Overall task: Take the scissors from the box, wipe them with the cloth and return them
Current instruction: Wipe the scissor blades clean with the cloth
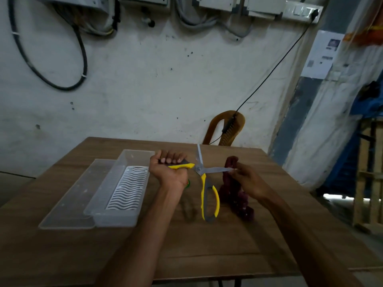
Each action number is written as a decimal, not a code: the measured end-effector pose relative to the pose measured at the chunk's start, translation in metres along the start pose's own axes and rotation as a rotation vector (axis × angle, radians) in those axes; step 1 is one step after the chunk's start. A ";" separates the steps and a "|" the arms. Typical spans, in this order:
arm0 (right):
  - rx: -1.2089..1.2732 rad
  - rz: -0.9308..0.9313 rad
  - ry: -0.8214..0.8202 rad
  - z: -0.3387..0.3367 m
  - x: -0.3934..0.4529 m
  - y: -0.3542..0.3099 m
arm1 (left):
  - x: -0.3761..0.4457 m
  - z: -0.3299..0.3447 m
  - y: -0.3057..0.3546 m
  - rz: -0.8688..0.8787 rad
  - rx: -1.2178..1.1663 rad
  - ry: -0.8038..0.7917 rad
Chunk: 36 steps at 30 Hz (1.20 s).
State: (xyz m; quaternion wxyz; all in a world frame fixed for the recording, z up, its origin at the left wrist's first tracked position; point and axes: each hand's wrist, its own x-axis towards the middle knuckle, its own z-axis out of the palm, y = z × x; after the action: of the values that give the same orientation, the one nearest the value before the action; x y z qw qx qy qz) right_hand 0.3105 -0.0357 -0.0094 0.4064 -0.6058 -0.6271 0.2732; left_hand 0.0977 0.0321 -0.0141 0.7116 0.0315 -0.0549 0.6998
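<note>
The yellow and grey scissors [204, 183] are held above the wooden table [207, 245] with their blades spread wide apart. My left hand [169, 169] grips one handle in a fist. The other handle hangs down toward the table. My right hand [248, 181] holds the dark red cloth [236, 199] pinched around the tip of the blade that points right. The second blade points up and away. The clear plastic box [122, 189] with a white wavy insert lies to the left of my left hand, with no scissors in it.
The box's clear lid [68, 206] lies flat beside the box on its left. A brown plastic chair [226, 129] stands behind the table's far edge, with a black cable running up to a wall socket. A wooden frame [369, 177] stands to the right.
</note>
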 end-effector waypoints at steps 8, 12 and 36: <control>-0.070 -0.300 0.210 0.054 -0.069 0.012 | 0.013 0.002 0.011 0.119 -0.078 0.124; 0.030 -0.472 0.275 0.075 -0.076 -0.004 | 0.006 0.000 -0.004 0.110 0.027 0.187; -0.360 -0.669 -0.045 0.014 -0.015 -0.080 | -0.016 0.003 -0.022 0.099 1.826 -0.565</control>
State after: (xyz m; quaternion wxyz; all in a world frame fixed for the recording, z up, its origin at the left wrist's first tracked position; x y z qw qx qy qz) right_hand 0.2548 -0.0582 0.0479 0.3461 -0.4233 -0.8369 0.0241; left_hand 0.1192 0.0151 -0.0122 0.3426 0.7395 0.3411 0.4685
